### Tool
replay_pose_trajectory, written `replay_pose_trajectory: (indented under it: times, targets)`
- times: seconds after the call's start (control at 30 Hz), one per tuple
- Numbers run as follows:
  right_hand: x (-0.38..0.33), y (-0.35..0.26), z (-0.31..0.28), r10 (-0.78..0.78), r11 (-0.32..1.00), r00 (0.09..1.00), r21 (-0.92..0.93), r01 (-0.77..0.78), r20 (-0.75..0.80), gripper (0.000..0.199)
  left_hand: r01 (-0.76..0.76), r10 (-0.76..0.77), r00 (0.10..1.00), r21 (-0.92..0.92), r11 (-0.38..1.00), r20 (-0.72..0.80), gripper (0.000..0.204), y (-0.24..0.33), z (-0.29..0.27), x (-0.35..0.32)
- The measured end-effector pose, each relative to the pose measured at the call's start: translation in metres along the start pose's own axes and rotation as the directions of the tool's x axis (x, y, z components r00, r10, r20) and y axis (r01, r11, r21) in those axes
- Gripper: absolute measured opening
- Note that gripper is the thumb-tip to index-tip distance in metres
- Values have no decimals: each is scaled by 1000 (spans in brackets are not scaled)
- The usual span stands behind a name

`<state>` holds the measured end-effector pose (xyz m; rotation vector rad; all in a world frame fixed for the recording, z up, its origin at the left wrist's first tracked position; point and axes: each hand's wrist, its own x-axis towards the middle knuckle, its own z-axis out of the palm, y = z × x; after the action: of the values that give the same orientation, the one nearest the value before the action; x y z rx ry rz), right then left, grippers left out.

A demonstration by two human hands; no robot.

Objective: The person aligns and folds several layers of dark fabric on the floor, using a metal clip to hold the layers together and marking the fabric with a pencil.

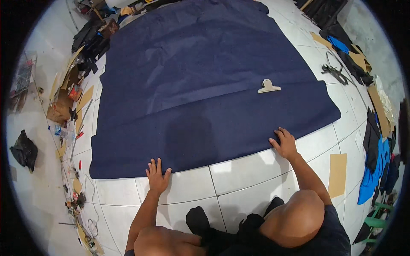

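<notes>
White tiled floor [188,213] with dark joints fills the room, its glossy surface catching light. A pale wall [36,115] stands left; a mottled grey wall [378,47] rises far right. Near right, a green stool [376,222] sits at the edge.

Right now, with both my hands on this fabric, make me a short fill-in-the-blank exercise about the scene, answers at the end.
The navy-blue fabric is spread over a floor of white ____.
Between the left hand and the right hand, the one nearer the metal bulldog clip is the ____.
The number of bulldog clips lying on the fabric is ____.

Missing words: tiles; right; one.
</notes>
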<state>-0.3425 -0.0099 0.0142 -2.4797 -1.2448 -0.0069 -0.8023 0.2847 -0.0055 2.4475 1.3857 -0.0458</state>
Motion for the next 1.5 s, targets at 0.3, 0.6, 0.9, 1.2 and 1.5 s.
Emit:
replay_pose_trajectory:
  times: [0.3, 0.6, 0.9, 1.2, 1.5]
  targets:
    - [-6, 15, -12, 224, 966, 969, 156, -207, -104, 61, -14, -125, 698, -188, 982, -705, 46, -39, 3, 10]
    - [18, 31, 30, 799, -93, 466, 843, -529, 380, 53, 291, -574, 721, -922, -256, 387, 45, -168, 11, 18]
    - [-69, 183, 12, 780, 2, 494, 788, -616, 384, 44, 145, -692, 627, -927, -346, 357, 63, -68, 23, -74]
    - [62, 72, -34, 1, 944, 986, -325, 55, 168, 56, 382, -936, 331, -924, 17, 119, 57, -270, -17, -65]
    - [172, -51, 51, -241, 852, 833, -303, 428, 498, 49, 232, -716, 677, -973, -14, 172, 55, -377, -60, -80]
